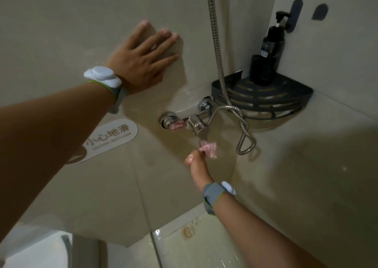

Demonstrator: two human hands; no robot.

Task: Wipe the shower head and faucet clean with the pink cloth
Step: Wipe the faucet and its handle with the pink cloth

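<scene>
The chrome faucet [194, 120] is fixed to the beige tiled wall, its lever pointing down toward me. A pink cloth [209, 148] is pinched in my right hand [197, 165] just under the lever's tip; more of the pink cloth [178, 125] shows behind the faucet body on its left. My left hand [143, 59] presses flat on the wall, fingers spread, up and left of the faucet. A metal shower hose [214, 32] runs up out of view and loops below the faucet. The shower head is not in view.
A black corner shelf [263, 102] right of the faucet carries a black pump bottle [270, 49]. Two dark hooks [296, 12] sit on the right wall. A wet-floor sign [110, 139] is stuck to the left of the faucet. Wet floor tiles [184, 243] lie below.
</scene>
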